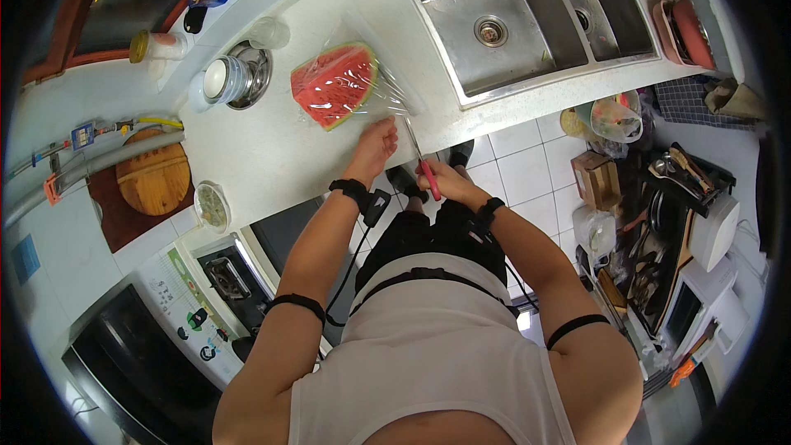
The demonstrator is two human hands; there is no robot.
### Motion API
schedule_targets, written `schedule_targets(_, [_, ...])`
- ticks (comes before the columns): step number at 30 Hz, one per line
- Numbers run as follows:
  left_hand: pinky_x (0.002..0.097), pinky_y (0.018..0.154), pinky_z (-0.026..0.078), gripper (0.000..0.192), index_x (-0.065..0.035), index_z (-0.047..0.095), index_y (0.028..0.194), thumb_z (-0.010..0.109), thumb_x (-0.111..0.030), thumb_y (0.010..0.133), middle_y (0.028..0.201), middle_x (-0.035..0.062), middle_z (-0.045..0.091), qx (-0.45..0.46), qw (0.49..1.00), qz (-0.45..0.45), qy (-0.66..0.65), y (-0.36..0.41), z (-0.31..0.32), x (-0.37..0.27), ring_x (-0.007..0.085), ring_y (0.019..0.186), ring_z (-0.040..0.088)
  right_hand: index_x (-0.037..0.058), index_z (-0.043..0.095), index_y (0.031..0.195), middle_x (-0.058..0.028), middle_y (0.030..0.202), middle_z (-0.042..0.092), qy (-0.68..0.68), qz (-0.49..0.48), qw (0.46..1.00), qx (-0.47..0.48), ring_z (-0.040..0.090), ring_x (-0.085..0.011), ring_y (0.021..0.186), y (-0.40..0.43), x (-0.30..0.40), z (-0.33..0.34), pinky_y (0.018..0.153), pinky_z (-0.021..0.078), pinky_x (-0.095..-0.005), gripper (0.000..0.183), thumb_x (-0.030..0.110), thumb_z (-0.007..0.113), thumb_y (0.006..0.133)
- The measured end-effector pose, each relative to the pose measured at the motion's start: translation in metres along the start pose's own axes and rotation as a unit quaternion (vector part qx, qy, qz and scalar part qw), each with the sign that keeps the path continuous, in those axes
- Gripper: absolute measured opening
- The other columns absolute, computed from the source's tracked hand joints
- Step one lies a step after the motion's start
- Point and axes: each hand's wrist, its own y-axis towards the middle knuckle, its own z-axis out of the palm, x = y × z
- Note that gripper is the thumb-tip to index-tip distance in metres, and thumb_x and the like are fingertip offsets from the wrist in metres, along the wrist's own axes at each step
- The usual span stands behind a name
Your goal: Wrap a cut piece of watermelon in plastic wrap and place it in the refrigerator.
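A cut wedge of watermelon (340, 83) lies on the pale countertop (290, 161) under clear plastic film (395, 89). The film spreads past the rind towards the sink. My left hand (375, 143) is at the film's near edge with its fingers curled; whether they pinch the film is not clear. In my right hand (448, 182), just beyond the counter's front edge, is a pair of scissors with red handles (431, 180). Their blades point away from me over the counter, and the tips are close to the film's edge, right of my left fingers.
Right of the melon is a double steel sink (494, 25). Stacked bowls (225, 79) sit on a metal plate (256, 65) at the left, beside a clear glass (270, 33). A tub (212, 207) stands at the counter's left front corner, near a gas hob (228, 278).
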Motion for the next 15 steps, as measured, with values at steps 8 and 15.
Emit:
schedule_targets(8, [0.0278, 0.072, 0.044, 0.014, -0.0152, 0.06, 0.097, 0.071, -0.021, 0.09, 0.087, -0.0043, 0.06, -0.014, 0.997, 0.053, -0.057, 0.003, 0.017, 0.001, 0.0094, 0.077, 0.055, -0.0017, 0.059, 0.095, -0.0098, 0.073, 0.063, 0.122, -0.019, 0.992, 0.012, 0.061, -0.0178, 0.067, 0.02, 0.003, 0.005, 0.061, 0.0487, -0.0312, 0.03, 0.022, 0.065, 0.078])
schedule_targets(15, [0.0286, 0.075, 0.046, 0.015, -0.0126, 0.059, 0.099, 0.069, -0.021, 0.092, 0.091, -0.0009, 0.064, -0.034, 0.998, 0.051, -0.032, -0.007, 0.017, 0.001, 0.012, 0.083, 0.059, -0.0011, 0.056, 0.099, -0.0072, 0.078, 0.061, 0.198, -0.018, 0.979, 0.036, 0.061, -0.0165, 0.069, 0.029, 0.015, 0.006, 0.062, 0.0492, -0.0285, 0.025, 0.016, 0.062, 0.082])
